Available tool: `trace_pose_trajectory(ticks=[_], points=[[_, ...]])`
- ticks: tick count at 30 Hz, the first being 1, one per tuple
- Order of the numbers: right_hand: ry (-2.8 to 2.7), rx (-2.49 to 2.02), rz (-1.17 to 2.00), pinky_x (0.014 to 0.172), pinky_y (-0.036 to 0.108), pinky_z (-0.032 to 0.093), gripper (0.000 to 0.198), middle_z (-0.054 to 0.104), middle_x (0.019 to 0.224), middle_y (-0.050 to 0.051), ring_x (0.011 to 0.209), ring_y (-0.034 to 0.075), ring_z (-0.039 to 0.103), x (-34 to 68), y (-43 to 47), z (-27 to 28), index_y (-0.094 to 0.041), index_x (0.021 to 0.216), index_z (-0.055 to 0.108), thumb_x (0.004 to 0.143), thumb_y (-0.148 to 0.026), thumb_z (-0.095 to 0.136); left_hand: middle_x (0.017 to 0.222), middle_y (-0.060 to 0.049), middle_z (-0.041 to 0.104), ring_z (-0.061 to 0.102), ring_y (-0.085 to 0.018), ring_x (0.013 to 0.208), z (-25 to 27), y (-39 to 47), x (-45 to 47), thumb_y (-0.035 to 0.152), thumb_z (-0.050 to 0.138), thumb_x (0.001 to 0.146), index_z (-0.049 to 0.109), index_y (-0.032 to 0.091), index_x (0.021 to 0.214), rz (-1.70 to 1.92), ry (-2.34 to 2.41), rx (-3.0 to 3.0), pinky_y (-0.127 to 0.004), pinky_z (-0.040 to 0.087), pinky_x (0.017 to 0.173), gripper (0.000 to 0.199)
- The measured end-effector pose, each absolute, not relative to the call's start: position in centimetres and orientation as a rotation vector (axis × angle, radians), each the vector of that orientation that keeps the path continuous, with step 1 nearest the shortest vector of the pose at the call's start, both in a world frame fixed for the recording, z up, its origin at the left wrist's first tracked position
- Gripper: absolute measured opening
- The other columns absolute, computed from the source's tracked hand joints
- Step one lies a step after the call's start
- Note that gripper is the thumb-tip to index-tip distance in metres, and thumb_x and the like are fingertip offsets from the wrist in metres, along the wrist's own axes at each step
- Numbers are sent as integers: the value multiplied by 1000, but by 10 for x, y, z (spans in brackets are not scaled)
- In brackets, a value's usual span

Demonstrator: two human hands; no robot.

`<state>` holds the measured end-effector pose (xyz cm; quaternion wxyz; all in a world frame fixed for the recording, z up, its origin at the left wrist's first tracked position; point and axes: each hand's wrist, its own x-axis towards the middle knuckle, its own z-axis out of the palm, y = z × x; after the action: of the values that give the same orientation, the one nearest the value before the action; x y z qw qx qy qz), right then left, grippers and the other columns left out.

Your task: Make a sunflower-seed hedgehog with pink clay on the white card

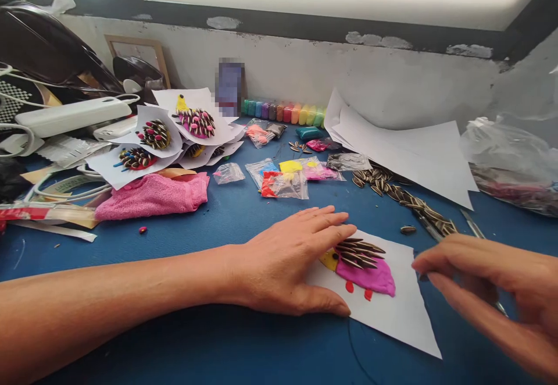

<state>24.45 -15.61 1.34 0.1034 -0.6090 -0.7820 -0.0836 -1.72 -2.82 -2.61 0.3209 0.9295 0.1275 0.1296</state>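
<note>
My left hand [290, 260] lies flat with fingers spread on the left part of a white paper sheet [405, 327]. On that sheet is a hedgehog figure with a magenta clay body [370, 277], a yellow clay head [329, 260] and two red clay feet. Striped sunflower seeds [361, 252] stick out of its upper body as spines. My right hand [483, 292] is just off the sheet's right edge, thumb and forefinger pinched on a small dark sunflower seed, mostly hidden. A heap of sunflower seeds [405, 199] lies behind the right hand, with one loose seed [408, 230] nearer the sheet.
Finished hedgehog pictures [196, 120] lie at the back left, by a pink cloth [152, 196]. Clay packets [283, 178] sit mid-table, before a row of coloured clay [288, 111]. Blank paper [405, 146] and a plastic bag [514, 164] are at right, cables and a white adapter [74, 114] at left.
</note>
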Motion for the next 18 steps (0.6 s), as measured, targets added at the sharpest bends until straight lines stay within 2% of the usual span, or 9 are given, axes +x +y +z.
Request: trace_pose_trajectory(ticks=[3,6,9,12,15,18], points=[[-2352,-1751,-246,45,23,49,31,70,79,-2,54,13,63,240,-155,8,-33,86,68,98,-45,43,161,-16,30,22,-31,152,-25,-29,-17,50,76,82,38,13,152,331,344,2430,-48,19,125,88],[-2351,-1691,-200,42,22,50,34,69,70,-1,51,14,65,230,-148,3,-29,79,68,98,-41,43,162,-17,29,21,-31,153,-25,-29,-18,51,76,81,37,14,153,324,350,2422,-48,19,125,90],[-2266,-1663,-205,33,20,43,30,65,56,-3,39,12,60,225,-143,0,-26,79,66,97,-39,45,162,-16,29,21,-31,153,-26,-29,-18,53,75,81,36,16,153,331,349,2419,-49,19,125,90],[-2185,-1703,-224,28,20,37,29,58,48,-5,31,11,51,229,-144,0,-27,83,64,96,-46,47,162,-16,29,21,-31,153,-26,-29,-18,52,75,82,36,16,153,331,356,2418,-50,20,124,88],[-2152,-1796,-251,34,22,40,31,62,57,-4,39,11,52,232,-150,4,-30,87,62,96,-55,47,162,-16,29,21,-31,153,-26,-29,-18,53,75,82,36,16,152,341,372,2415,-49,20,125,89],[-2132,-1827,-187,47,22,49,26,70,77,-2,57,14,63,228,-156,11,-32,94,63,97,-52,46,161,-16,31,21,-31,153,-27,-29,-18,54,75,82,37,16,152,384,362,2419,-49,19,125,88]])
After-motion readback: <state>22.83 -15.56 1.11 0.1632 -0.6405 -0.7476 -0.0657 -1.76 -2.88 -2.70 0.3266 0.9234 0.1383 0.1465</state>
